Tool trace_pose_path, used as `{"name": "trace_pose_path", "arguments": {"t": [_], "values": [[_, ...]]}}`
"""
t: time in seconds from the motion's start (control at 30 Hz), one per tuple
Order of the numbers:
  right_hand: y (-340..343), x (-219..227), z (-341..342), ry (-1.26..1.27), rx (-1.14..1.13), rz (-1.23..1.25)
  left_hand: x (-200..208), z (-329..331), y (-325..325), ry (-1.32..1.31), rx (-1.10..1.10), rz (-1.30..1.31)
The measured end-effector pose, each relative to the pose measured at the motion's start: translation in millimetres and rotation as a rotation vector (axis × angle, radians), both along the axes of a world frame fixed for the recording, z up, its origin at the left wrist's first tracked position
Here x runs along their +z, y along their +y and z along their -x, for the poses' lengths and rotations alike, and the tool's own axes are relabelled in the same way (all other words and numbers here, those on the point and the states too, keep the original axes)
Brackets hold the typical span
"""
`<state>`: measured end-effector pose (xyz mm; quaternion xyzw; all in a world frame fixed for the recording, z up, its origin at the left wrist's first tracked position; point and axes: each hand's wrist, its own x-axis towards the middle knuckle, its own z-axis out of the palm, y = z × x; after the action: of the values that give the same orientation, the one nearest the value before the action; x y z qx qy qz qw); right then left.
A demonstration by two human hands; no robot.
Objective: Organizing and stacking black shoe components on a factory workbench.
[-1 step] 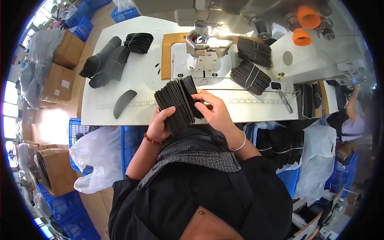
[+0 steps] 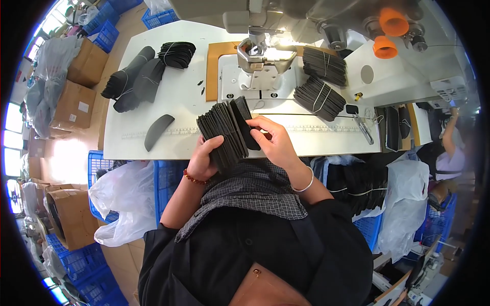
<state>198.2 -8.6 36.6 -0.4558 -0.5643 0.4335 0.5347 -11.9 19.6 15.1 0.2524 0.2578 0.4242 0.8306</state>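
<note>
A thick stack of black fabric pieces [image 2: 220, 133] is held above the front edge of the white sewing table [image 2: 184, 112]. My left hand [image 2: 205, 156] is closed round the stack's left side, thumb on top. At its right side my right hand [image 2: 274, 141] pinches a few black pieces [image 2: 244, 122] that fan apart from the rest. Just beyond the stack stands the sewing machine head [image 2: 265, 61] with its metal plate. One loose curved black piece [image 2: 159, 132] lies on the table to the left of my hands.
Tied black bundles [image 2: 176, 54] lie at the table's far left, beside longer dark rolls [image 2: 130, 76]. More tied bundles [image 2: 319, 98] rest right of the machine, near small thread snips [image 2: 364, 127]. Below the table, a blue crate [image 2: 97, 168] holds plastic bags [image 2: 127, 204]. Cardboard boxes [image 2: 74, 109] stand left.
The pieces pinched by my right hand have shifted slightly, and their dark faces show a little more. My left hand and the rest of the stack stay put.
</note>
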Motion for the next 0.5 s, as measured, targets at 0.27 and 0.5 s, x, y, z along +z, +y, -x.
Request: {"name": "trace_pose_path", "arguments": {"t": [0.27,0.5], "values": [[-4,5,1,-0.219,0.013,-0.123,-1,1,1,0.012,0.001,0.001],[-4,7,-1,-0.09,0.04,0.0,0,0,1,-0.02,-0.017,-0.006]]}}
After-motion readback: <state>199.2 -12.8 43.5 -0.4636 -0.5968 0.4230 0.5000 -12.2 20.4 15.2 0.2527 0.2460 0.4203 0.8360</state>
